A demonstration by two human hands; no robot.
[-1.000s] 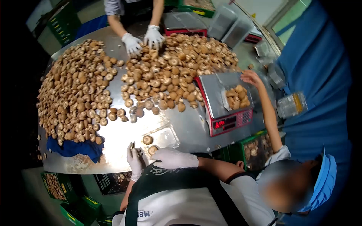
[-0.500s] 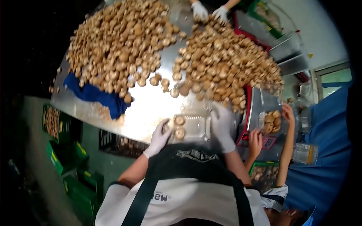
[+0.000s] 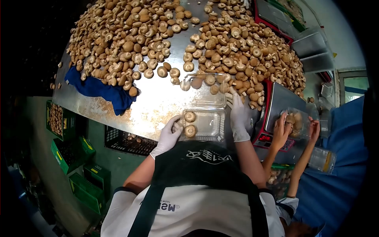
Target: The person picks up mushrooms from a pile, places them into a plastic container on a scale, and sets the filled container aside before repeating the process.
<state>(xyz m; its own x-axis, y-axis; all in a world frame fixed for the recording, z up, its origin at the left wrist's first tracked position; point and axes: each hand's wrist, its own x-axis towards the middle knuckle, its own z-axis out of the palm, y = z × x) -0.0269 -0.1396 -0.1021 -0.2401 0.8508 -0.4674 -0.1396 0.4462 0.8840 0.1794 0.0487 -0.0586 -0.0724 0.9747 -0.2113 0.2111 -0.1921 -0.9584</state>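
A clear plastic clamshell container (image 3: 208, 123) lies opened on the metal table in front of me, its lid (image 3: 205, 102) folded back toward the mushroom pile. Two shiitake mushrooms (image 3: 190, 130) sit stem up along the left side of its tray. My left hand (image 3: 169, 134), in a white glove, is at the tray's left edge, fingers curled around what looks like a mushroom (image 3: 177, 126). Beside the lid's right edge is my gloved right hand (image 3: 239, 114), fingers stretched forward close to loose mushrooms (image 3: 237, 84) and nothing seen in its grasp.
Large mushroom heaps (image 3: 126, 39) cover the far table. A blue cloth (image 3: 98, 93) lies at the left edge. On my right stands a red-framed scale (image 3: 282, 106), where a co-worker's hands (image 3: 281, 130) hold a container of mushrooms. Green crates (image 3: 85, 189) stand on the floor.
My right hand has moved forward along the lid's right side, its fingers extending. The co-worker's container has been lifted and tilted. The other gloved hands at the far side have mostly left view.
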